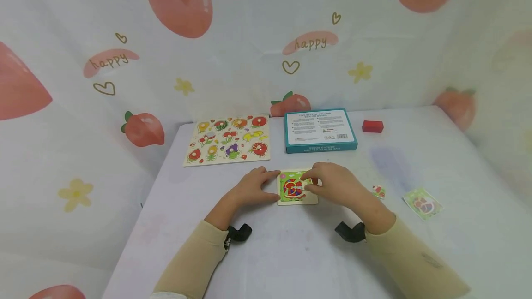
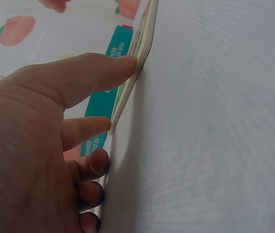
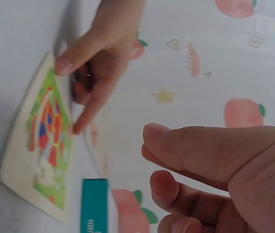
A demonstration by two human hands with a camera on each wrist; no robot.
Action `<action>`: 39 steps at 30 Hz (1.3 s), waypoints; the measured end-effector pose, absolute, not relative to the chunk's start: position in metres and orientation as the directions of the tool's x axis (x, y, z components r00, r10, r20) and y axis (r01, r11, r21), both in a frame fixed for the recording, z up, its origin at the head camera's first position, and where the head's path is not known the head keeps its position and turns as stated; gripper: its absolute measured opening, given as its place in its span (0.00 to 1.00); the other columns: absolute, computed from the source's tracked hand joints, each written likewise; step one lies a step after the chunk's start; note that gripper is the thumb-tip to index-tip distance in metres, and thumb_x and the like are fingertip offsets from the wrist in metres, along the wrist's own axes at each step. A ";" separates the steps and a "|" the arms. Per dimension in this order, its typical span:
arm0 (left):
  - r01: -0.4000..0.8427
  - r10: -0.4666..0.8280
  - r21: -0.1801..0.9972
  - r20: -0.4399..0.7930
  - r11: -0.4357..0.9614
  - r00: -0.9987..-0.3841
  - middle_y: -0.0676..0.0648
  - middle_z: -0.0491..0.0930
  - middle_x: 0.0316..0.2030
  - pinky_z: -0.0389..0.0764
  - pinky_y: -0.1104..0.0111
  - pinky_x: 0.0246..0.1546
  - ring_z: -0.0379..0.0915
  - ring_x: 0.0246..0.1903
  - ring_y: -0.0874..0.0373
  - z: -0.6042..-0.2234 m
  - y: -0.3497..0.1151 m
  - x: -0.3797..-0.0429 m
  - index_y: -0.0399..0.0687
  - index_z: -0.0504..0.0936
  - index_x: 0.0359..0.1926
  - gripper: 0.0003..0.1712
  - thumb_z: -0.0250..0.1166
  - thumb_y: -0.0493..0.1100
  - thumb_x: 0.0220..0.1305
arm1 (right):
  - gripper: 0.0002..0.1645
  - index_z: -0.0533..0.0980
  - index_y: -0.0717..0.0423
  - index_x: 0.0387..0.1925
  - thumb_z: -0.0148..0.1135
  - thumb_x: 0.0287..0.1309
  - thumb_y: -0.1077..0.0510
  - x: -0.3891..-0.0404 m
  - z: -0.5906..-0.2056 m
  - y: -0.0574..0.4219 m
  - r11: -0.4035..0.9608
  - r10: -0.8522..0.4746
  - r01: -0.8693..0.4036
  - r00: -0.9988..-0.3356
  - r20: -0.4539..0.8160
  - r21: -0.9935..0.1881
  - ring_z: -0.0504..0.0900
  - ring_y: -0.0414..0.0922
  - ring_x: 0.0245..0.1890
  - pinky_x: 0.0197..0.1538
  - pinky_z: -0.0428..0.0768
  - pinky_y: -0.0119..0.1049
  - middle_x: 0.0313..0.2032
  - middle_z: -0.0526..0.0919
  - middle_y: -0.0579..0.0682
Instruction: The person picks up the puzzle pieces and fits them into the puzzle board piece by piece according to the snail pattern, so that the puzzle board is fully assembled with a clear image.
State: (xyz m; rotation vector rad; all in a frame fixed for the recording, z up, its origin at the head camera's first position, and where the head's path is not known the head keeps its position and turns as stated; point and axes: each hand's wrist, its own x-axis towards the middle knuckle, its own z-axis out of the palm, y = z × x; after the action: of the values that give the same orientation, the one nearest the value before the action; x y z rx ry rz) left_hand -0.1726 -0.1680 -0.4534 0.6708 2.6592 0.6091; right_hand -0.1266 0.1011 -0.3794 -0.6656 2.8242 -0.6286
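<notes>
A small square puzzle board (image 1: pixel 297 201) with a colourful snail picture lies on the table between both hands. Pale bare wood shows in a gap of the picture in the right wrist view. My left hand (image 1: pixel 251 188) touches the board's left side, thumb at the near corner and forefinger at the far one. In the left wrist view its other fingers (image 2: pixel 91 193) are bent. Over the board's right side is my right hand (image 1: pixel 336 183), thumb and forefinger close together, with nothing visible between them in the right wrist view. A red-and-green puzzle piece (image 1: pixel 378 192) lies right of that hand.
A snail picture card (image 1: pixel 423 204) lies at the far right. Behind the board are a fruit peg puzzle (image 1: pixel 226 159), a teal-and-white box (image 1: pixel 321 133) and a red block (image 1: pixel 372 126). A fruit-print cloth (image 1: pixel 237 68) hangs behind the table.
</notes>
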 end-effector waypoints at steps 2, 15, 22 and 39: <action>0.368 0.509 0.477 -0.208 0.799 -0.835 0.52 0.68 0.43 0.71 0.61 0.42 0.64 0.43 0.56 -0.453 -0.168 -0.172 0.63 0.69 0.76 0.45 0.72 0.63 0.59 | 0.20 0.86 0.50 0.53 0.74 0.60 0.52 -0.124 -0.372 0.106 0.809 -0.452 -0.385 -0.890 -0.052 -0.444 0.76 0.43 0.34 0.38 0.76 0.37 0.33 0.79 0.41; 0.369 0.515 0.495 -0.196 0.786 -0.835 0.51 0.67 0.41 0.68 0.61 0.40 0.63 0.42 0.56 -0.453 -0.169 -0.168 0.61 0.70 0.75 0.45 0.72 0.62 0.58 | 0.18 0.85 0.47 0.54 0.72 0.63 0.50 -0.108 -0.336 0.140 0.764 -0.442 -0.435 -0.891 0.105 -0.475 0.72 0.41 0.32 0.33 0.72 0.37 0.30 0.75 0.39; 0.361 0.510 0.497 -0.202 0.789 -0.836 0.51 0.68 0.41 0.68 0.61 0.40 0.64 0.42 0.56 -0.452 -0.167 -0.168 0.62 0.70 0.75 0.45 0.73 0.62 0.58 | 0.22 0.84 0.48 0.56 0.73 0.62 0.48 -0.104 -0.323 0.159 0.786 -0.391 -0.391 -0.914 0.104 -0.479 0.70 0.43 0.31 0.32 0.71 0.38 0.32 0.77 0.41; 0.362 0.504 0.484 -0.203 0.797 -0.840 0.52 0.68 0.43 0.70 0.61 0.41 0.64 0.43 0.56 -0.450 -0.167 -0.168 0.63 0.69 0.75 0.45 0.72 0.62 0.58 | 0.26 0.83 0.50 0.57 0.77 0.57 0.50 -0.101 -0.310 0.221 0.802 -0.344 -0.346 -0.934 0.098 -0.486 0.72 0.43 0.34 0.33 0.72 0.36 0.36 0.78 0.42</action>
State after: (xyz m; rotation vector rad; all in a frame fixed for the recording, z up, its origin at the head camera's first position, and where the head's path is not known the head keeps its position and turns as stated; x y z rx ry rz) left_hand -0.1676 -0.1665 -0.4499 0.6611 2.6641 0.6234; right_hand -0.1013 0.2207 -0.3098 -0.5716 2.9867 -0.8070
